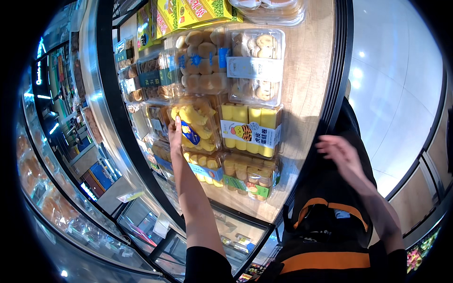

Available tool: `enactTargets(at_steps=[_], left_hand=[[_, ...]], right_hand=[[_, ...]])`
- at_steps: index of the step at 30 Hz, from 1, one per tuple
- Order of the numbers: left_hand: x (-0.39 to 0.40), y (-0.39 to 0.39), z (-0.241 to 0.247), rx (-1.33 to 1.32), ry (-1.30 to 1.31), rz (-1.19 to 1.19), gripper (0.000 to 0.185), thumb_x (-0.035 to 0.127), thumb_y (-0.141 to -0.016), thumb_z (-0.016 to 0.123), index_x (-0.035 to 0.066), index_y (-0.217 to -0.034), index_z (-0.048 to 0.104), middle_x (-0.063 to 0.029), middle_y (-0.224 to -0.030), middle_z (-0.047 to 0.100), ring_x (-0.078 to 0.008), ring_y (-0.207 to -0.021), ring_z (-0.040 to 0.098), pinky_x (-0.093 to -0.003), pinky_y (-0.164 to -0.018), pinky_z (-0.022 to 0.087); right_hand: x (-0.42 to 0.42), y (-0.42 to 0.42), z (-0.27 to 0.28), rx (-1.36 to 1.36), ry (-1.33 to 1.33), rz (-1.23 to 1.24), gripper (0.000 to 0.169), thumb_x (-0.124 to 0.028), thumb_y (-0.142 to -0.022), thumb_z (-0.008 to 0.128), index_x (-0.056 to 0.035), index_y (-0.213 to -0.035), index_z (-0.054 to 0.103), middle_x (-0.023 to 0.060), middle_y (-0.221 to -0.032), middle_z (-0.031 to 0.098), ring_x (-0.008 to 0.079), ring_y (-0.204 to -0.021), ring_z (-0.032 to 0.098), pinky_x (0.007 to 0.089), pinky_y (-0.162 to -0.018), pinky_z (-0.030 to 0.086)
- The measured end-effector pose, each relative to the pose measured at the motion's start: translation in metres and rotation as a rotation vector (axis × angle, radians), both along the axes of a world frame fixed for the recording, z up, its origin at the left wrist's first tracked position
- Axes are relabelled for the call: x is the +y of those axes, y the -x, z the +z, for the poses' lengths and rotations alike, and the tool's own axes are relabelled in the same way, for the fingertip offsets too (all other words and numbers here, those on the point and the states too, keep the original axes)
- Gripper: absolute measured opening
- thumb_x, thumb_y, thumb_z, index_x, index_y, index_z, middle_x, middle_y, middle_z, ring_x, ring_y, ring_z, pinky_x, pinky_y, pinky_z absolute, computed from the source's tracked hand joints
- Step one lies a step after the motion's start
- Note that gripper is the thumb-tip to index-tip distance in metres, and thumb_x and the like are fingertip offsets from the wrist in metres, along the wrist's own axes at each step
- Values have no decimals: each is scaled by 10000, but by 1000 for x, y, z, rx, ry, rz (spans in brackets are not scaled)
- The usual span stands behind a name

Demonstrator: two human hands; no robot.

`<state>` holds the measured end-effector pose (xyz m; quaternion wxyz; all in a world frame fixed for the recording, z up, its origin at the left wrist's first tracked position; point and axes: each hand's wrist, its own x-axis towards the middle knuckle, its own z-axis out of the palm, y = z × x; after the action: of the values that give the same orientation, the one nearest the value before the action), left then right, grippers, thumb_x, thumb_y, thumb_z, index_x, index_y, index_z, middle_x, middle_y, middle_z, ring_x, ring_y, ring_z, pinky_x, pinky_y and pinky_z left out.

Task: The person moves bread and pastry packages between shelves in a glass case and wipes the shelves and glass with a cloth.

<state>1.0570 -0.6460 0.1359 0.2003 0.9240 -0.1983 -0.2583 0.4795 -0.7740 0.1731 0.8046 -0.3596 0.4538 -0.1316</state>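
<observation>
My left hand [176, 133] grips the left edge of a clear plastic box of yellow pastries with a blue label [200, 129]; its thumb lies on the lid and its other fingers are hidden. The box sits tilted among other packs. Right of it lies a clear box of yellow cake rolls [250, 132] with a white printed band. Below are a box of yellow pastries with a light blue band [205, 169] and a clear box of round baked goods with a green band [249, 177]. My right hand [334, 150] hangs past the table's edge, holding nothing, its fingers loosely bent and apart.
On the wooden display table [311, 63] stand boxed round buns [203, 60], boxed cookies [262, 67] and yellow cartons [198, 12]. A black edge rail [338, 63] borders it on the right. Glass-fronted shelving [63, 198] with bagged goods stands at the left.
</observation>
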Motion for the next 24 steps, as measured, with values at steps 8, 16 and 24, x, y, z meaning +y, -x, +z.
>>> enactTargets(at_steps=[8,16,24], left_hand=[[-15,28,15,-66,-167,44,742,611,-901,291,-41,-1130,561,-136,-1061,609,-237,-1000,551,-314,-886,409],[-13,32,27,25,-38,146,736,576,-909,330,-34,-1318,380,-148,-1315,439,-238,-1185,433,-306,-984,342],[0,48,38,235,360,228,592,500,-946,321,79,-1362,292,-119,-1333,416,-235,-1231,402,-371,-997,348]], right_hand=[[8,-268,-13,-345,39,297,559,-193,-875,512,22,-1336,282,213,-1246,460,278,-1115,512,336,-912,425],[33,-339,-65,-159,-29,296,901,-371,-702,662,103,-1324,214,295,-1239,446,374,-1145,474,350,-944,405],[37,-290,4,-45,441,207,793,-316,-694,712,-193,-1374,324,144,-1267,417,328,-1152,417,431,-958,324]])
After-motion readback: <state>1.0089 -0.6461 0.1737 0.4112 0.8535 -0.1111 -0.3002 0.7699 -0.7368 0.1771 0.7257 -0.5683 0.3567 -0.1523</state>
